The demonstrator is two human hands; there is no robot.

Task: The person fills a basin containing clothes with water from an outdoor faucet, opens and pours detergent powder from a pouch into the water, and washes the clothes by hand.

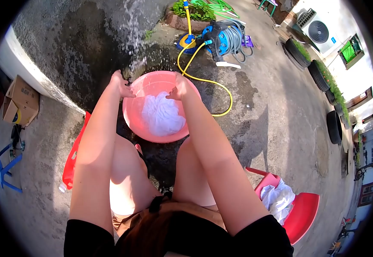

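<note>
In front of my knees a pink plastic basin (130,118) stands on the wet ground. Inside it lies a bunched white cloth (163,115). My left hand (122,85) is at the basin's upper left rim, its fingers apart and pointing inward, with nothing in them. On the other side, my right hand (178,88) hangs over the upper right rim, fingers spread and empty above the cloth. Whether either hand touches the rim, I cannot tell. Water drops (134,25) spray through the air beyond the basin.
A yellow hose (230,100) runs from a blue hose reel (225,38) beyond the basin. White fabric (278,199) lies on a red chair (302,216) at right. A red bottle-like container (70,167) is by my left arm. A cardboard box (22,100) stands at far left.
</note>
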